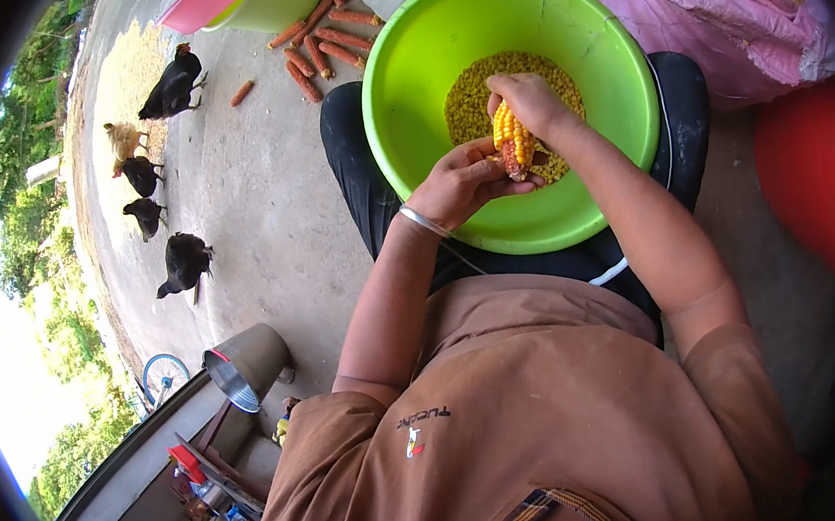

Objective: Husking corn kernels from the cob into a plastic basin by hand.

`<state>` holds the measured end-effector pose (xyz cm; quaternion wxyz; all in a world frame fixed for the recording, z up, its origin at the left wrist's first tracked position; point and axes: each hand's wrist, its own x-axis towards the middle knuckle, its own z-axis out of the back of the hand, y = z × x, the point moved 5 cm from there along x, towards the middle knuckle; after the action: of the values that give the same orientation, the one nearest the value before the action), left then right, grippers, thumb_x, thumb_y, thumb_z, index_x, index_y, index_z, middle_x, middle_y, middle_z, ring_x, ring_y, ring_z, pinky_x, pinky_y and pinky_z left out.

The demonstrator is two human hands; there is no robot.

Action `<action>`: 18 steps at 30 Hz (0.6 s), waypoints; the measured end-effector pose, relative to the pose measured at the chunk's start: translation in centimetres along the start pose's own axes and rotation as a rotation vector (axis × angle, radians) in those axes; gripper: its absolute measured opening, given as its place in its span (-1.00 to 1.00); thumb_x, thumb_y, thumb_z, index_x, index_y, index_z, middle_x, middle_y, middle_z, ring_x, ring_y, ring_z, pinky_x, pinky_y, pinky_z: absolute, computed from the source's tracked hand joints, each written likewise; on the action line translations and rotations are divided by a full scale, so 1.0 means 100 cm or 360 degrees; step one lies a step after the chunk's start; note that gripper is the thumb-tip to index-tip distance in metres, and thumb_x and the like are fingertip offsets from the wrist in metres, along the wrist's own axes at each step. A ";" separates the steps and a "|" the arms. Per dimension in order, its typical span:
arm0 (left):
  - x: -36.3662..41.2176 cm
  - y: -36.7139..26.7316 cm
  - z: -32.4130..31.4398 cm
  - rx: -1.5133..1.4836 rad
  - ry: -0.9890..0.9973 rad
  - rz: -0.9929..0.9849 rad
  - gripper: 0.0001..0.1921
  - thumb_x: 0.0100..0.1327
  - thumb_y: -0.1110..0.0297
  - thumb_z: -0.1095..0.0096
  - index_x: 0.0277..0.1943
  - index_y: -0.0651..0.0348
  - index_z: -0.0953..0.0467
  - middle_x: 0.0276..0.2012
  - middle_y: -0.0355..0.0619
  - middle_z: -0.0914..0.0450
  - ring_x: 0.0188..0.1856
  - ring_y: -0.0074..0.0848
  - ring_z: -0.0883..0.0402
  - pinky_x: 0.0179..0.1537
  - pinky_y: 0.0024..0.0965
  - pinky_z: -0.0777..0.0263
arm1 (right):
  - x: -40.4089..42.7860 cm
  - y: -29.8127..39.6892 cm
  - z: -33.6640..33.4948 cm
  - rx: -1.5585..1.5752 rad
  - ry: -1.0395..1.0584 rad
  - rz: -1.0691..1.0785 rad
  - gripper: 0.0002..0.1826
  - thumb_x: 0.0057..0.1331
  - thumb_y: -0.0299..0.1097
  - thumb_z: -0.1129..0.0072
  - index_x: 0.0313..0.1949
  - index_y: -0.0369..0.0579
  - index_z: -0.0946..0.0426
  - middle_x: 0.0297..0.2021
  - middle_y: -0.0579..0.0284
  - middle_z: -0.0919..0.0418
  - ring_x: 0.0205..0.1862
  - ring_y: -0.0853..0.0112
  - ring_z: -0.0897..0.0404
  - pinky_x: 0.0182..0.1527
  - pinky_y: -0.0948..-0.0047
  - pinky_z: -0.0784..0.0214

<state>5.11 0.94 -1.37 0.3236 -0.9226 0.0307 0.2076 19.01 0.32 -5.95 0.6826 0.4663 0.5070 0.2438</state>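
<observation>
A partly shelled ear of corn (513, 134) is held between my two hands over a large green plastic basin (414, 72). Rows of yellow kernels cover much of the ear, while bare reddish cob shows at its near end. My right hand (529, 103) wraps around the far end from above. Below it, my left hand (466, 180) supports the near end with thumb and fingers; a silver-coloured bangle (423, 221) circles that wrist. Loose corn kernels (470, 105) lie on the basin's bottom, beneath both hands. The basin rests between my legs.
Several bare corn cobs (343, 38) lie on the concrete floor beyond the basin's left side. A pink woven sack (710, 14) stands at right, above a red object (817, 184). Chickens (171, 84) stand at left. A metal bucket (254, 359) is at lower left.
</observation>
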 end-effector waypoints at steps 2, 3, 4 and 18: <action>0.002 0.004 0.004 0.0042 -0.0061 0.0016 -0.59 0.34 0.32 -0.01 0.11 0.48 -0.28 0.01 0.13 -0.47 -0.01 -0.21 -0.56 0.04 -0.32 -0.46 | -0.004 0.003 -0.001 -0.0056 -0.0050 -0.0020 -0.55 0.22 -0.06 0.10 -0.55 -0.16 -0.59 -0.60 0.04 -0.56 -0.55 0.29 -0.52 -0.37 0.32 -0.36; 0.004 0.004 0.005 0.0081 -0.0116 0.0039 -0.58 0.36 0.26 -0.02 0.09 0.47 -0.28 -0.02 0.13 -0.50 -0.08 -0.25 -0.60 -0.01 -0.34 -0.49 | -0.008 0.009 0.000 -0.0232 -0.0111 -0.0002 -0.55 0.22 -0.05 0.09 -0.55 -0.15 -0.60 -0.60 0.05 -0.57 -0.55 0.30 -0.54 -0.36 0.32 -0.37; 0.005 0.004 0.003 0.0082 -0.0116 0.0040 -0.58 0.36 0.26 -0.02 0.09 0.47 -0.28 -0.02 0.13 -0.50 -0.08 -0.25 -0.60 -0.01 -0.34 -0.49 | -0.011 0.013 0.001 -0.0408 -0.0171 0.0017 -0.54 0.22 -0.04 0.09 -0.55 -0.15 -0.60 -0.59 0.06 -0.58 -0.54 0.30 -0.55 -0.35 0.32 -0.38; 0.004 0.002 0.006 0.0050 -0.0112 -0.0040 -0.56 0.43 0.12 0.12 0.09 0.39 -0.30 -0.06 0.18 -0.55 -0.37 -0.48 -0.57 -0.33 -0.49 -0.49 | -0.001 0.007 0.005 0.0124 -0.0027 -0.0024 -0.56 0.25 -0.11 0.08 -0.55 -0.20 -0.59 -0.57 0.04 -0.59 -0.50 0.32 -0.56 -0.28 0.33 -0.40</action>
<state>5.23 1.16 -2.09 0.3414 -0.9099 0.0108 0.2354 19.52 0.35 -5.30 0.6701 0.4908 0.5138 0.2149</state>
